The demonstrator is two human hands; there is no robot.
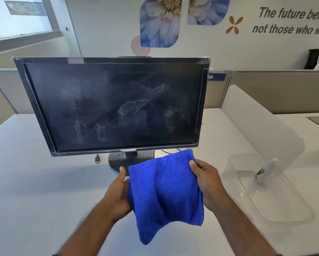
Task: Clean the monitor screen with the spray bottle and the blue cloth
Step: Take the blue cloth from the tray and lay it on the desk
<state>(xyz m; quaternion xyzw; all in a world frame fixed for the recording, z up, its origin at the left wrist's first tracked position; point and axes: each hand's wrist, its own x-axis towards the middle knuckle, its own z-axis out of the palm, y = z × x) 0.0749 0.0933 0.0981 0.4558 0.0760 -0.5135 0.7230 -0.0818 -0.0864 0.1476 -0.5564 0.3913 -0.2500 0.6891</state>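
Monitor: stands on its round base at the middle of the white surface, toward the far edge, screen facing the person. The dark glass carries droplet trails and hazy smears across the centre and lower left. Judged: sprayed, not yet wiped clean.

Blue cloth: held in the air just in front of the monitor base, near the surface's near edge, hanging in loose folds. Its upper corner shows just under the monitor's lower right corner; whether the two touch cannot be told.

Left hand: grip pinches the cloth's left edge, thumb up beside it.

Right hand: grip pinches the cloth's right edge, thumb laid on the top face.

Spray bottle: lies tilted inside a clear tub toward the right edge of the surface, well apart from the hands.

Cable: loose plug lying on the surface just left of the base.

Risks, judged:
- A slack, unfolded cloth may drag and leave streaks; bunching it into a pad first would help.
- Droplets left standing could run down to the lower frame and seep in.
- Hard pressure high on the screen might tip or swivel the monitor on its small base; a steadying hand would prevent that.
- A trailing corner could snag the loose plug.
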